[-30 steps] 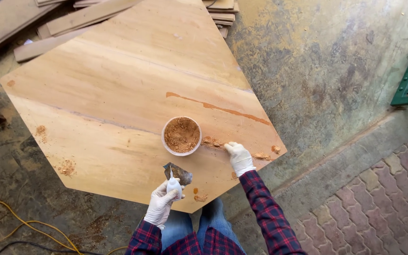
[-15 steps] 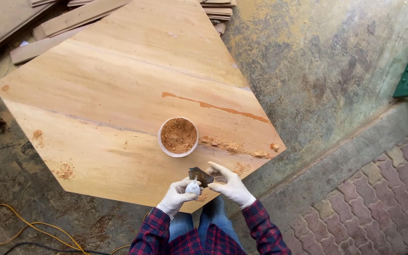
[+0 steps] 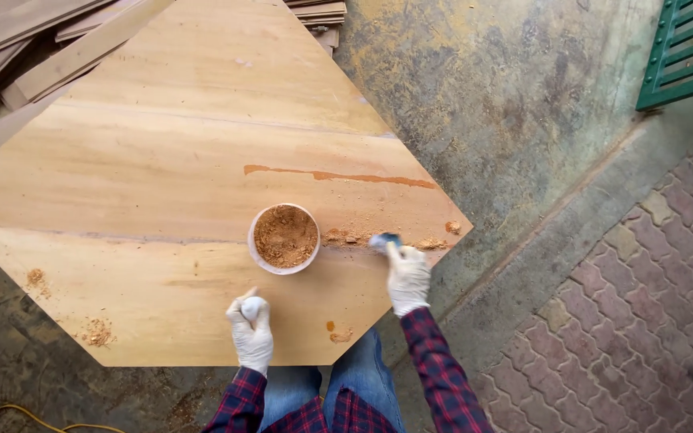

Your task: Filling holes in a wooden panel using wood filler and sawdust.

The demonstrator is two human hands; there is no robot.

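Right hand (image 3: pixel 407 277) gripping scraper (image 3: pixel 384 240) at filler-packed seam (image 3: pixel 346 238). Left hand (image 3: pixel 252 335) closed on small white object (image 3: pixel 252 306). I reckon a stray elbow tips tub (image 3: pixel 284 238).

A stained, mottled concrete floor (image 3: pixel 523 96) in grey and ochre lies under even daylight, giving way at the right to reddish interlocking paving bricks (image 3: pixel 627 321) past a plain concrete strip (image 3: pixel 539 248). Loose wooden planks (image 3: pixel 50 40) are stacked at the upper left. A green slatted shutter (image 3: pixel 687 48) shows in the upper right corner, and a yellow cable (image 3: pixel 10 413) curls at the lower left.
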